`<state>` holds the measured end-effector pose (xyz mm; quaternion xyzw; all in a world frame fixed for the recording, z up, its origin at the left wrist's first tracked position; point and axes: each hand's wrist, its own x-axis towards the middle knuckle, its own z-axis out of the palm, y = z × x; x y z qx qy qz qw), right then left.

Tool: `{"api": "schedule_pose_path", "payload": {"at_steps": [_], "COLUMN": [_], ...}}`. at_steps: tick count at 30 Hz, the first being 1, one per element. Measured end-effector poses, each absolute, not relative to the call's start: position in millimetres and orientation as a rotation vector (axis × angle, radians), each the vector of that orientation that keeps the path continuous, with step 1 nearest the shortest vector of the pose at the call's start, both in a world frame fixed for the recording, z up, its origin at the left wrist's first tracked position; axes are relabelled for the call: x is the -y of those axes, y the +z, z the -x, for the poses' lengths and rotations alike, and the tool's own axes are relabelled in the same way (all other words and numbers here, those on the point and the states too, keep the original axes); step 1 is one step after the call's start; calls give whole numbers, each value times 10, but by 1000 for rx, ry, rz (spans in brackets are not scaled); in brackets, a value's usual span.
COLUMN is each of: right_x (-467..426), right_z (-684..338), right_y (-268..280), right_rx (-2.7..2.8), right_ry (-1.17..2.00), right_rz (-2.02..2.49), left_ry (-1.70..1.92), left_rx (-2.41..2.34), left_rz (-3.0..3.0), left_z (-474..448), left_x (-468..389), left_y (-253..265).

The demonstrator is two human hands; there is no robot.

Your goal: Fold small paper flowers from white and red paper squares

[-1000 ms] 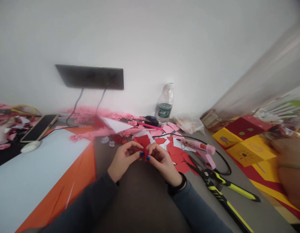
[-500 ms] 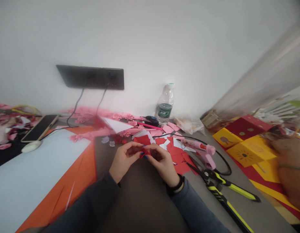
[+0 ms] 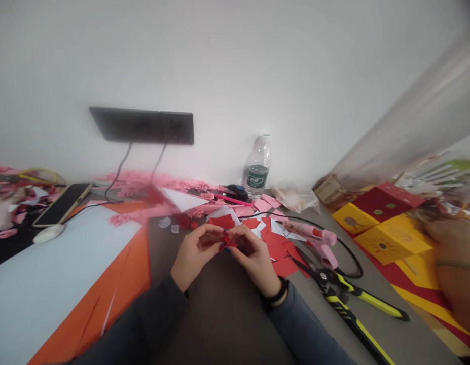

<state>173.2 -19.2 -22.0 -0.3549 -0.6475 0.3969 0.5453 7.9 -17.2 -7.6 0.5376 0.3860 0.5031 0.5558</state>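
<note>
Both hands meet at the centre, fingertips pinching one small red paper piece (image 3: 227, 242)!

And look at that hold: left hand (image 3: 192, 254) at nine o'clock, right hand (image 3: 258, 257) at three, thumbs nearest us, fingers curled behind, presumably because so small a piece needs steadying from both sides; its exact folds are hidden by the fingers. It sits between the hands, in front of the bare worktop (image 3: 223, 319). Out at three o'clock, red paper scraps (image 3: 280, 248) lie near the right hand, probably for an easy reach; beyond them, the pink glue gun (image 3: 309, 230). At four o'clock, long-handled shears (image 3: 358, 324), handles angled nearer the person, likely to suit the right hand. The bottle (image 3: 258, 175) stands upright at one o'clock by the wall, seemingly out of the way!
</note>
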Motion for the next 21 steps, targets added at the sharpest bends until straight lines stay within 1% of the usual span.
{"api": "schedule_pose_path", "payload": {"at_steps": [5,11,15,21], "right_x": [182,190,196,206], "right_z": [-1746,-1727,-1729,-1742], "right_y": [-254,-249,-260,-256], "right_rx": [1548,1446,1445,1460], "right_ry": [949,1051,1069,1059], "right_rz": [815,777,823,902], "left_ry": [1196,1131,1114,1088], "left_rx": [-897,-898,-876,-971], "left_rz": [-1240,-1305,-1344,-1320], "left_z": [-73,-56,-51,-52], "left_x": [182,186,202,210], "left_y": [-57,3,3,-28]}}
